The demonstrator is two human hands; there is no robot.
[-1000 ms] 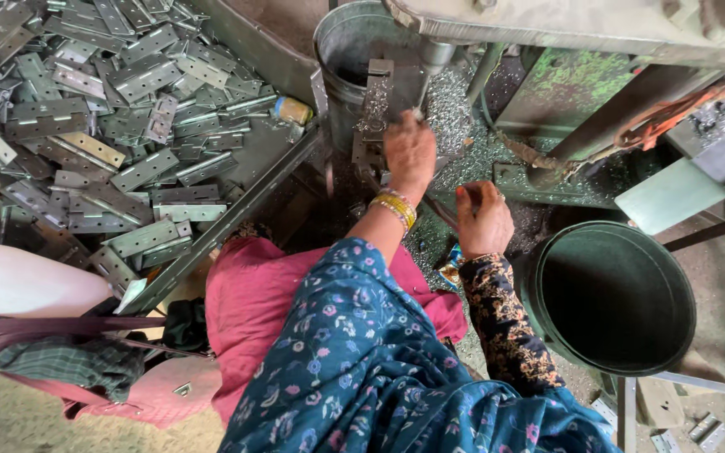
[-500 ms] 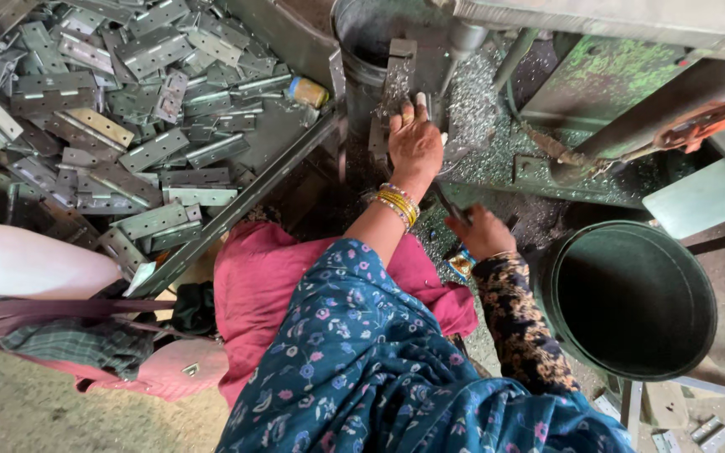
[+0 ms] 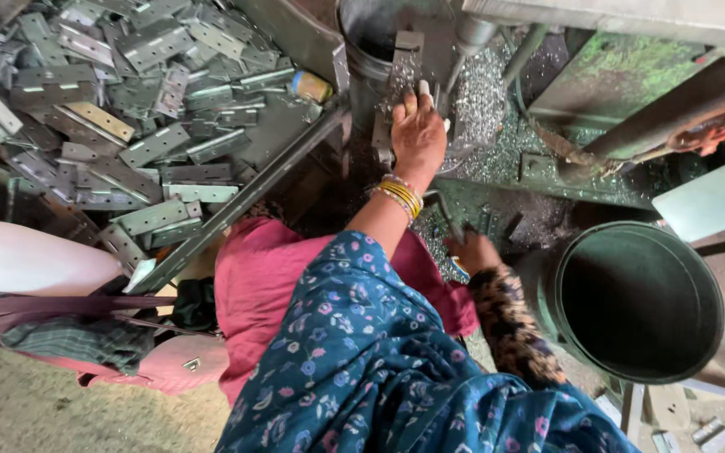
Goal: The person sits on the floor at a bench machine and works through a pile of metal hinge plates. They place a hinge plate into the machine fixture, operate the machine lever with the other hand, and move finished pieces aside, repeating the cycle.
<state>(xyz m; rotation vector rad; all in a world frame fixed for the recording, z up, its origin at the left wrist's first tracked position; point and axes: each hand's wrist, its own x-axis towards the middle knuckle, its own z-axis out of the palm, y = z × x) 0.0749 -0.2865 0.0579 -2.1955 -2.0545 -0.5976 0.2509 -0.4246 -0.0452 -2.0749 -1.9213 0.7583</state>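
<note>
Head view shows the left hand (image 3: 417, 134) pressing a flat grey steel hinge plate (image 3: 402, 80) upright at twelve o'clock, fingers clamped on its edge; stiff, heavy-looking and sharp-cornered, it seems best held by its long edges, while the right hand (image 3: 473, 252)'s grip cannot be told.

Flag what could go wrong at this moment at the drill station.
1. The left hand rests bare on a metal piece right beside the spindle; fingers might get caught or cut.
2. Metal shavings cover the bed around both hands; the right hand, low near them, could be cut.
3. Bangles on the left wrist might snag on a moving part.
</note>
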